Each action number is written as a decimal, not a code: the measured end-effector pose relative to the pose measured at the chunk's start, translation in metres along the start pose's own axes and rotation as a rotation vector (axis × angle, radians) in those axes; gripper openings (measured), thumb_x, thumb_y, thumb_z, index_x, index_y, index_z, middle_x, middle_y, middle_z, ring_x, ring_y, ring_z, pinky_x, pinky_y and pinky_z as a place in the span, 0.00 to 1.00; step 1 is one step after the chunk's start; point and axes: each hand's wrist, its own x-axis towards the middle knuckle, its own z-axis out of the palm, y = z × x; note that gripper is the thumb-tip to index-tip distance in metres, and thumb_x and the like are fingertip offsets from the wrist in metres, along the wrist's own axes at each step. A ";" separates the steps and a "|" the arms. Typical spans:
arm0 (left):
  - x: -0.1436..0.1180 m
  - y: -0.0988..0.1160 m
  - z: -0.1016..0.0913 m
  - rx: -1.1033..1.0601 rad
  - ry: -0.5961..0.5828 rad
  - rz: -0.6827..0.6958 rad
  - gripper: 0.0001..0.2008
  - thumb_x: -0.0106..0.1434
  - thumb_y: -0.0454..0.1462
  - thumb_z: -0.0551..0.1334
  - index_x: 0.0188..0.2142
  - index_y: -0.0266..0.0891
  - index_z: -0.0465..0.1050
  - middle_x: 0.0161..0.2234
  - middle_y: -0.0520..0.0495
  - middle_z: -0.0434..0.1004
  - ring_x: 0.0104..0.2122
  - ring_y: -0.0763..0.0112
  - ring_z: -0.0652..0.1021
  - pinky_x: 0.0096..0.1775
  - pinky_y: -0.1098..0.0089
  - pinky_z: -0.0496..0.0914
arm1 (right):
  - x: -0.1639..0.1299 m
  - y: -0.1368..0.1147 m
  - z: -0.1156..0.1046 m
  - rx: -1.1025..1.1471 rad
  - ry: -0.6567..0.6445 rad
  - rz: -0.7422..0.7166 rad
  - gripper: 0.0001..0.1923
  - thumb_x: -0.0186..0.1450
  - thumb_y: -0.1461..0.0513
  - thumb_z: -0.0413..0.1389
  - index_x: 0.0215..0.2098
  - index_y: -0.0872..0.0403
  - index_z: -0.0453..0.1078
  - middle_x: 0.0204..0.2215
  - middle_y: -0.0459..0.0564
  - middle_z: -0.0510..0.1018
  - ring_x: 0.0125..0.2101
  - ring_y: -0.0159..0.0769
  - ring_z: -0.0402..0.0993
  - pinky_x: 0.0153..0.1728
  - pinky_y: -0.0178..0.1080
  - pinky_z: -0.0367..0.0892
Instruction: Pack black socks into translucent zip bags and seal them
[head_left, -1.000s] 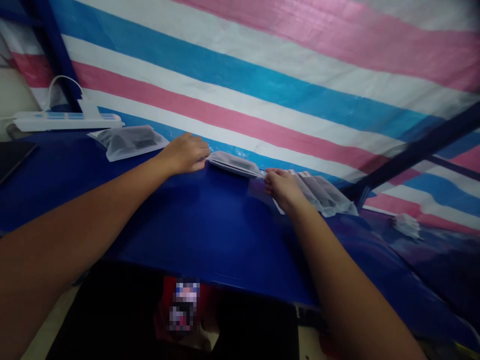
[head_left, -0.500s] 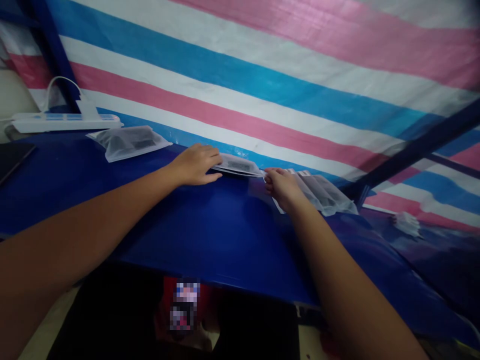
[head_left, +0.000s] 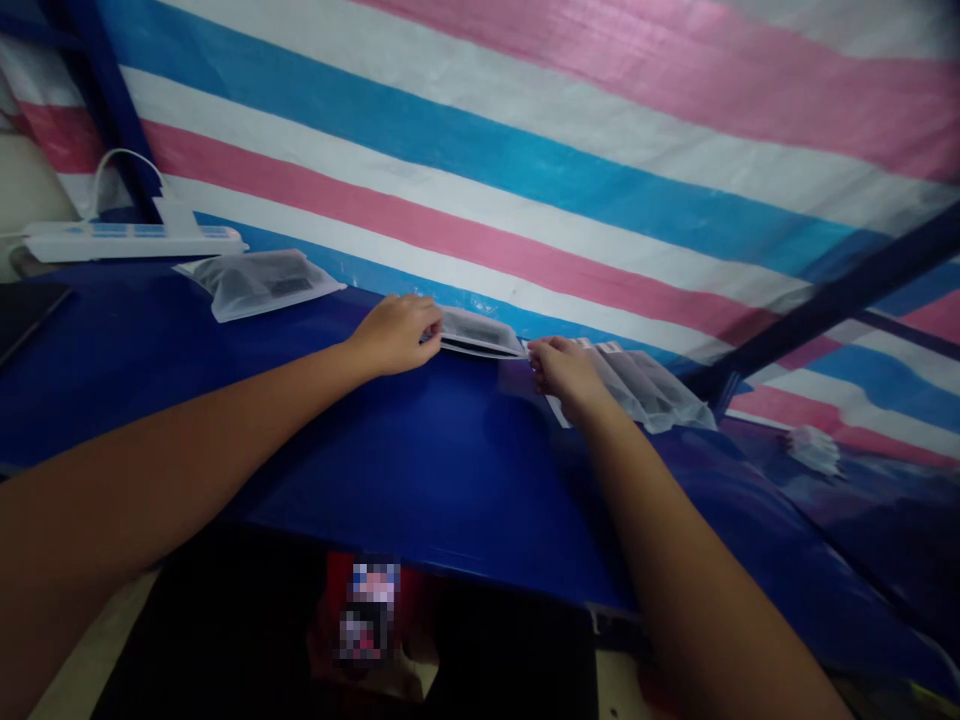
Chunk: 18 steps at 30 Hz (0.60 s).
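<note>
The frosted zip pouch [head_left: 480,330] lies between the fingers of my two hands, its near edge parted in a thin dark slit. My left hand [head_left: 399,335] has its fingers curled narrow, pinching the pouch's left end; my right hand [head_left: 564,375] pinches the right end between thumb and fingertips. I judge that the step in hand is handling the pouch's mouth, and the next move calls for an even pinch at both ends, so the lips do not slip.

Just beyond the right fingers rests a row of frosted pouches [head_left: 654,388], partly covered by that hand. Left of the left fingers is one more filled pouch [head_left: 264,283], and farther left a white power strip [head_left: 124,243].

I cannot make out the contents behind the cloudy plastic. The exact left fingertip contact is hidden, and a dark flat object [head_left: 26,312] is cut off at the left border.
</note>
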 end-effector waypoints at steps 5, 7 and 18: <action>0.002 0.015 0.000 0.058 -0.001 0.003 0.04 0.63 0.35 0.56 0.33 0.41 0.69 0.29 0.49 0.76 0.30 0.65 0.75 0.38 0.62 0.64 | 0.007 0.003 -0.002 -0.153 0.162 -0.077 0.09 0.60 0.58 0.60 0.36 0.48 0.65 0.26 0.47 0.73 0.22 0.36 0.67 0.22 0.39 0.59; 0.002 0.023 -0.002 0.113 0.015 -0.006 0.06 0.65 0.36 0.55 0.34 0.40 0.70 0.28 0.47 0.76 0.29 0.63 0.75 0.38 0.60 0.63 | 0.003 0.000 -0.003 -0.239 0.177 -0.138 0.09 0.61 0.56 0.61 0.31 0.49 0.66 0.24 0.47 0.73 0.22 0.36 0.66 0.23 0.39 0.57; 0.001 0.064 -0.020 0.055 -0.009 0.084 0.11 0.62 0.39 0.57 0.24 0.40 0.69 0.22 0.48 0.74 0.25 0.65 0.72 0.40 0.57 0.64 | -0.050 -0.028 0.035 -0.425 -0.139 -0.620 0.09 0.65 0.62 0.55 0.31 0.51 0.77 0.29 0.48 0.80 0.28 0.35 0.69 0.31 0.39 0.58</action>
